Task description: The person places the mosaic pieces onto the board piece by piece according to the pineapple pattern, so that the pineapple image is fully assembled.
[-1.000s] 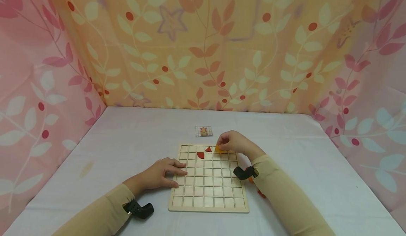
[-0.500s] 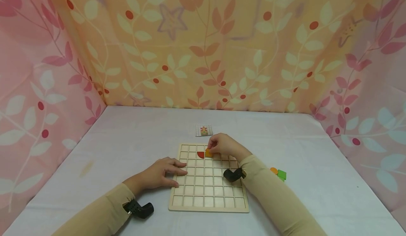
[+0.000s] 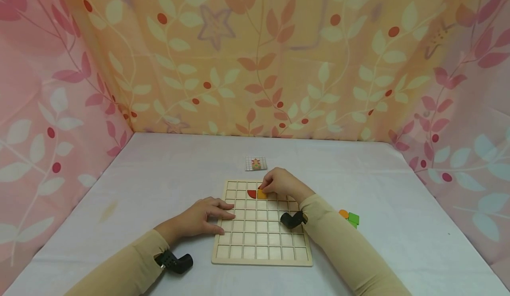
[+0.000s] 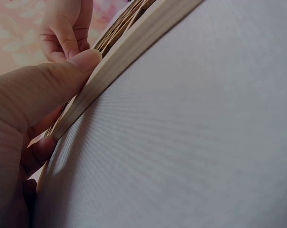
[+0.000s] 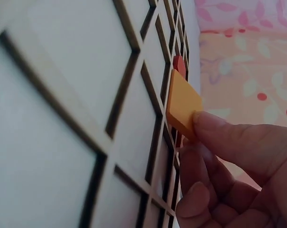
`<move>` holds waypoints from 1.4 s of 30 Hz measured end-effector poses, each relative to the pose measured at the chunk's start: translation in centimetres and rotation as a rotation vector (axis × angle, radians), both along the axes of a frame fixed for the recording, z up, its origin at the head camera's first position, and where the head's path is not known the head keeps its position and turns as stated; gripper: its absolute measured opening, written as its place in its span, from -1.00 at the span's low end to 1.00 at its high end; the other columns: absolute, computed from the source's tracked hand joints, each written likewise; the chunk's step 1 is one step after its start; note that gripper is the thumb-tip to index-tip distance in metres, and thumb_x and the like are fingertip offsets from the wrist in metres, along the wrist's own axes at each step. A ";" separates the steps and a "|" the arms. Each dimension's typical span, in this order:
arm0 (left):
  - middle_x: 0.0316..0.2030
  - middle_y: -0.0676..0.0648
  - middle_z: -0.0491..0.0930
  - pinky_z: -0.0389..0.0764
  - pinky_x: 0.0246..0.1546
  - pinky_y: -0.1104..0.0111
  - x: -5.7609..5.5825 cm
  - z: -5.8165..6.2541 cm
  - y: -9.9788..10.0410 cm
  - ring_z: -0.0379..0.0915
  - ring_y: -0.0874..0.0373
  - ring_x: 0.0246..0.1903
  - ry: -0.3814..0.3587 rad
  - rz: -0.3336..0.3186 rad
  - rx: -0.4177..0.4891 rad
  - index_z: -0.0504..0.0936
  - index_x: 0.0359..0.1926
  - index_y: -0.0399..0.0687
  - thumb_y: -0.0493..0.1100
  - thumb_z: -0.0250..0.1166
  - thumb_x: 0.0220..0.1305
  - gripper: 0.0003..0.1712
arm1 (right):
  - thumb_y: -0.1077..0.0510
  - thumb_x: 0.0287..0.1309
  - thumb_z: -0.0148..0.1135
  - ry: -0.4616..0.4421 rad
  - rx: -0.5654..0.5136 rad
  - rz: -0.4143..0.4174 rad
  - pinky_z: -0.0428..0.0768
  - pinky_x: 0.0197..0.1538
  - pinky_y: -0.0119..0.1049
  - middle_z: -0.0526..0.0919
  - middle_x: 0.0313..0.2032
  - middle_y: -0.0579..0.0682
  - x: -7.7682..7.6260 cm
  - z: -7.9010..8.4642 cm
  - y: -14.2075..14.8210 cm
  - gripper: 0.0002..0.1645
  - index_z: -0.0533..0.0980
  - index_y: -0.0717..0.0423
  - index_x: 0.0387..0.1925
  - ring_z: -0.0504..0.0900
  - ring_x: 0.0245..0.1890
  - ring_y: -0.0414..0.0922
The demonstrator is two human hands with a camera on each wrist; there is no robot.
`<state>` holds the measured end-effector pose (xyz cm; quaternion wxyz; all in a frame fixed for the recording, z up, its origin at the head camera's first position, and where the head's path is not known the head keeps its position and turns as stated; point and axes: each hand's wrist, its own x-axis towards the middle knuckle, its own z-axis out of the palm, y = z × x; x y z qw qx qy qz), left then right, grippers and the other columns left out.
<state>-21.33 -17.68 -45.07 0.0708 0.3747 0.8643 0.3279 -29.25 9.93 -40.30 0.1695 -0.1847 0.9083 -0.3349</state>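
At the far rows of the gridded pale-wood board (image 3: pixel 261 227), a flat orange square (image 3: pixel 261 194) is pinched by the right hand (image 3: pixel 283 182), beside a red quarter-round (image 3: pixel 252 194); the board's left edge is touched by the left hand (image 3: pixel 199 217), fingers loosely spread.

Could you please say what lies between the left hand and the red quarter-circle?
In the head view, only bare board squares separate the left hand from the red quarter-circle.

No letter, number or brand can be read here. The small card (image 3: pixel 256 163), at twelve o'clock from the grid board (image 3: pixel 261 228), shows a printed grid with a coloured picture.
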 end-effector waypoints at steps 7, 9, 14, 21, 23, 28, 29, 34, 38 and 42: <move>0.16 0.17 0.40 0.22 0.07 0.04 0.0 0.1 0.0 0.23 0.19 0.13 -0.013 0.005 -0.004 0.59 0.02 0.31 0.20 0.34 -0.05 -0.48 | 0.23 -0.06 0.36 0.032 0.047 -0.009 0.35 -0.39 -0.34 0.61 -0.55 -0.17 -0.1 -0.2 -0.1 -0.88 0.61 0.06 -0.62 0.41 -0.49 -0.19; 0.16 0.18 0.40 0.22 0.07 0.05 0.0 0.2 0.0 0.23 0.19 0.13 -0.015 0.005 -0.005 0.59 0.02 0.31 0.19 0.34 -0.05 -0.48 | 0.23 -0.07 0.36 0.029 0.054 -0.010 0.34 -0.42 -0.35 0.58 -0.58 -0.16 0.0 -0.3 -0.1 -0.86 0.59 0.06 -0.64 0.40 -0.52 -0.18; 0.16 0.17 0.40 0.22 0.07 0.05 0.0 0.2 0.0 0.23 0.19 0.13 -0.012 0.002 -0.011 0.59 0.03 0.30 0.20 0.34 -0.04 -0.47 | 0.24 -0.06 0.35 0.025 0.055 -0.001 0.32 -0.48 -0.36 0.57 -0.60 -0.16 0.0 -0.4 -0.1 -0.86 0.59 0.06 -0.64 0.38 -0.56 -0.18; 0.16 0.17 0.39 0.21 0.08 0.04 -0.1 0.0 0.0 0.22 0.19 0.13 -0.014 0.004 -0.013 0.59 0.03 0.32 0.20 0.34 -0.05 -0.47 | 0.23 -0.04 0.34 0.031 0.018 -0.015 0.36 -0.39 -0.33 0.58 -0.52 -0.13 0.0 0.0 0.4 -0.94 0.61 0.10 -0.54 0.40 -0.47 -0.15; 0.16 0.18 0.39 0.20 0.07 0.03 -0.1 0.0 0.0 0.22 0.19 0.13 -0.015 0.005 -0.012 0.59 0.02 0.32 0.21 0.34 -0.05 -0.47 | 0.23 -0.02 0.33 0.040 0.006 -0.040 0.37 -0.35 -0.31 0.56 -0.50 -0.11 -0.2 0.0 0.5 -0.97 0.61 0.11 -0.49 0.41 -0.43 -0.14; 0.16 0.19 0.39 0.19 0.08 0.02 -0.1 -0.1 0.0 0.22 0.19 0.13 -0.022 0.005 -0.012 0.58 0.02 0.34 0.22 0.34 -0.05 -0.47 | 0.24 0.00 0.30 0.045 0.016 -0.066 0.41 -0.15 -0.25 0.59 -0.43 -0.09 -0.5 -0.3 0.4 -0.89 0.64 0.07 -0.34 0.45 -0.33 -0.15; 0.16 0.19 0.39 0.19 0.08 0.02 -0.1 -0.1 0.0 0.22 0.19 0.13 -0.021 0.005 -0.014 0.58 0.02 0.34 0.22 0.33 -0.05 -0.47 | 0.24 0.01 0.30 0.042 0.020 -0.063 0.40 -0.10 -0.24 0.60 -0.41 -0.11 -0.6 -0.3 0.3 -0.88 0.65 0.06 -0.33 0.46 -0.30 -0.15; 0.17 0.19 0.38 0.20 0.08 0.03 -0.1 -0.1 -0.1 0.22 0.19 0.14 -0.008 -0.001 -0.010 0.58 0.03 0.34 0.21 0.34 -0.05 -0.47 | 0.25 -0.01 0.31 0.047 0.037 -0.047 0.37 0.01 -0.21 0.64 -0.37 -0.15 -0.5 -0.3 0.2 -0.87 0.67 0.04 -0.35 0.47 -0.23 -0.17; 0.17 0.18 0.39 0.21 0.08 0.04 -0.1 -0.1 -0.1 0.22 0.19 0.14 -0.003 -0.005 -0.005 0.58 0.03 0.33 0.21 0.34 -0.05 -0.47 | 0.22 0.00 0.31 0.022 0.046 -0.065 0.35 0.07 -0.18 0.64 -0.36 -0.15 -0.4 -0.1 0.2 -0.87 0.68 0.02 -0.34 0.47 -0.19 -0.16; 0.16 0.19 0.39 0.20 0.08 0.04 -0.1 -0.1 -0.1 0.22 0.20 0.14 0.000 -0.004 -0.007 0.59 0.02 0.33 0.21 0.35 -0.06 -0.47 | 0.20 0.01 0.31 0.009 0.041 -0.057 0.36 0.03 -0.18 0.63 -0.34 -0.15 -0.5 0.0 0.3 -0.85 0.68 0.00 -0.31 0.47 -0.22 -0.16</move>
